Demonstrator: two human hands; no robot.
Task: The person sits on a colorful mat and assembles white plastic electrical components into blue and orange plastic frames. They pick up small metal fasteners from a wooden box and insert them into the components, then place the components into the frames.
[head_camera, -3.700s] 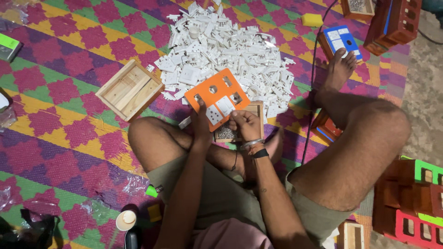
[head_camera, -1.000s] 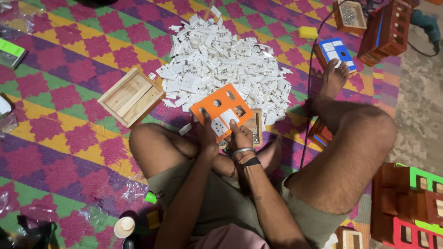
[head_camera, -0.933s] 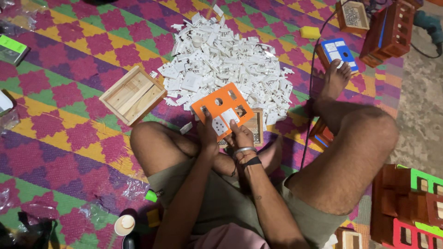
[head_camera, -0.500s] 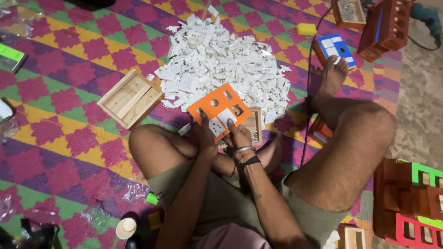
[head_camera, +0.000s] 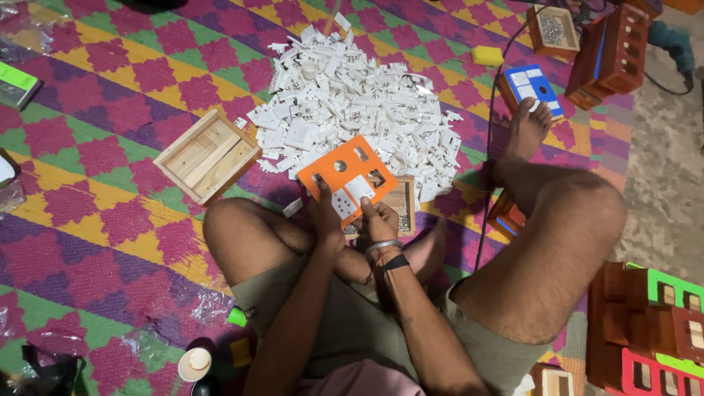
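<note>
Orange plate [head_camera: 350, 174]: held over the lap by both hands, tilted, with cut-outs and white inserts. Left hand [head_camera: 326, 220] closed on its lower left edge; right hand [head_camera: 379, 222] closed on the lower edge, thumb on a white insert [head_camera: 345, 203], possibly pressing it. Beneath the plate: small wooden box [head_camera: 402, 207], partly hidden. Directly beyond: heap of white parts [head_camera: 352, 110], touching the plate's far edge in view. Left: open wooden tray [head_camera: 207, 155], near. Right: raised knee [head_camera: 572, 220] and foot [head_camera: 526, 128], cable [head_camera: 490, 147], blue box [head_camera: 532, 86]. Far right: stacked red and green frames [head_camera: 649, 323]. Open mat [head_camera: 88, 220] lies to the left.
</note>
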